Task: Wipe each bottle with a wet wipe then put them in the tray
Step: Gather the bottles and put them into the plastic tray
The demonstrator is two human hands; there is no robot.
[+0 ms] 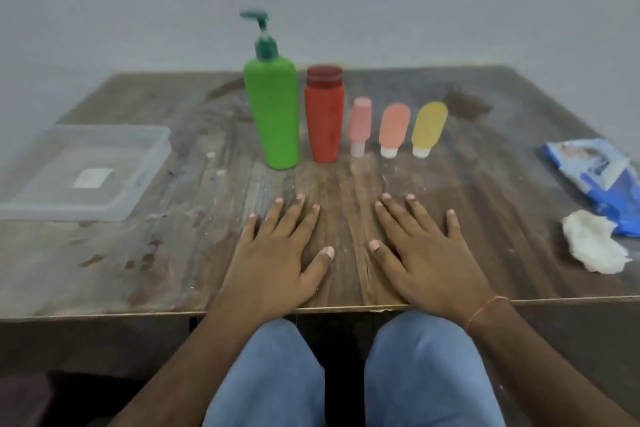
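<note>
Wipe packet [602, 180] cut off at right edge.

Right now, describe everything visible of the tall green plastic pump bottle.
The tall green plastic pump bottle stands upright on the worn wooden table, leftmost and tallest in the row of five bottles. Its bright green, opaque body widens slightly toward the top. A darker teal collar and pump head sit on top, nozzle pointing left. It stands close beside the red bottle; contact is unclear. No hand touches it.

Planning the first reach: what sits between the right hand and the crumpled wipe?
Nothing: in the head view only bare, scuffed table separates the right hand from the crumpled wipe; the blue pack lies beyond it.
</note>
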